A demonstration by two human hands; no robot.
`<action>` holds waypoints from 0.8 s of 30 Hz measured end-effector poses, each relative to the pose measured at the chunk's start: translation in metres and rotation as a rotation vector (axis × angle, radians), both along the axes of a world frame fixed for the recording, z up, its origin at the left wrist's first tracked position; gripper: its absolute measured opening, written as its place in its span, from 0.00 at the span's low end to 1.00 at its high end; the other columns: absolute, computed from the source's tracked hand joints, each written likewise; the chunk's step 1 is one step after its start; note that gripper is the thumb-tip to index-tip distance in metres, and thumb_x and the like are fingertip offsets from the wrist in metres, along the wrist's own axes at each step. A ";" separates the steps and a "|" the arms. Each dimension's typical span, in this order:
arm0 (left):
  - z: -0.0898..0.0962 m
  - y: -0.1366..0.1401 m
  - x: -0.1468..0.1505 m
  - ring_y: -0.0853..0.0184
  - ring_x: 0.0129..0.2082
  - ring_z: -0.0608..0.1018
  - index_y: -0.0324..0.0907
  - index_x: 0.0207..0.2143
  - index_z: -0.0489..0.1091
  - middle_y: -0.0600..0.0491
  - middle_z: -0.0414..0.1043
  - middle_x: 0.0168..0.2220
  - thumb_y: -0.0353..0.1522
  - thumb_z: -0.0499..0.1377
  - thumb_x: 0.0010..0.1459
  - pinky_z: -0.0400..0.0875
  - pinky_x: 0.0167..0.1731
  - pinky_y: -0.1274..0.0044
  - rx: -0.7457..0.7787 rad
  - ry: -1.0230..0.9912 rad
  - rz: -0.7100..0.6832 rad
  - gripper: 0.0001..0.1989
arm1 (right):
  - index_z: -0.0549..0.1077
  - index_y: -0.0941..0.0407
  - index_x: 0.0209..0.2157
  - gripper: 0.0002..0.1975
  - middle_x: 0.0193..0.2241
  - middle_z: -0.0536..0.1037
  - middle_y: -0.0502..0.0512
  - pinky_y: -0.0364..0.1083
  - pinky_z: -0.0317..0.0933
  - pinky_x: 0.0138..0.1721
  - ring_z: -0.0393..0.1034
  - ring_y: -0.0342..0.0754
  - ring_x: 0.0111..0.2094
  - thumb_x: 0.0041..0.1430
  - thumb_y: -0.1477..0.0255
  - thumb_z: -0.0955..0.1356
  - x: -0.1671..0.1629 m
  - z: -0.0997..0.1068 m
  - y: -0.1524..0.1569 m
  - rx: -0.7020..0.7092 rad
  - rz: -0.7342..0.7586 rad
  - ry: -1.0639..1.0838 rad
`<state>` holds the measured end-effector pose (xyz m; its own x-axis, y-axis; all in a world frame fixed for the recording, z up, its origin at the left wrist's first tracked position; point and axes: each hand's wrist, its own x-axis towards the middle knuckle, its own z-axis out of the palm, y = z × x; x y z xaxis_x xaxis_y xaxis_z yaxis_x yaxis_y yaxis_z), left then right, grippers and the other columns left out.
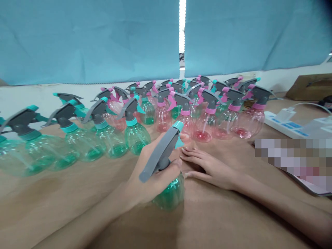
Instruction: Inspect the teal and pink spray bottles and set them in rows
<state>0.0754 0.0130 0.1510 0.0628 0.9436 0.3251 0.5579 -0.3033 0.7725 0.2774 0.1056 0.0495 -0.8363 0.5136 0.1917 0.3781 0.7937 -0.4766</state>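
Observation:
A clear green spray bottle (169, 193) with a grey trigger head and a turquoise nozzle tip stands tilted at the front middle of the table. Around its neck, just under the head, my left hand (153, 176) is closed. My right hand (207, 166) lies to the right of the bottle with its fingers stretched towards it. Its fingertips are close to my left hand's fingers; whether they touch the bottle I cannot tell. The bottle's collar is mostly hidden by my left hand.
Several green spray bottles (114, 141) stand in a row at left. Several pink spray bottles (203, 129) stand behind my hands. At right are a white power strip (282, 124) with plugs, a partly pixelated flat device (317, 188) and a cardboard box (308, 86). A blue curtain (90, 41) hangs behind.

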 end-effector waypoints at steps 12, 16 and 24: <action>-0.008 0.011 -0.011 0.66 0.30 0.74 0.46 0.35 0.67 0.56 0.71 0.31 0.31 0.57 0.55 0.71 0.33 0.73 0.189 0.019 0.160 0.04 | 0.50 0.50 0.66 0.43 0.65 0.59 0.63 0.64 0.56 0.59 0.56 0.63 0.63 0.56 0.54 0.71 -0.019 0.022 -0.036 -0.258 0.064 0.246; -0.008 0.012 -0.014 0.66 0.31 0.75 0.44 0.39 0.68 0.55 0.72 0.32 0.32 0.58 0.57 0.71 0.32 0.73 0.197 -0.011 0.134 0.06 | 0.48 0.50 0.66 0.45 0.64 0.60 0.62 0.63 0.57 0.59 0.58 0.61 0.62 0.54 0.56 0.73 -0.041 0.040 -0.047 -0.280 0.033 0.359; -0.006 0.013 -0.019 0.64 0.34 0.74 0.43 0.34 0.66 0.54 0.71 0.33 0.37 0.58 0.59 0.70 0.36 0.71 0.141 0.009 0.075 0.07 | 0.54 0.51 0.61 0.39 0.61 0.63 0.61 0.61 0.58 0.59 0.58 0.61 0.62 0.54 0.56 0.72 -0.072 0.048 -0.054 -0.132 -0.016 0.451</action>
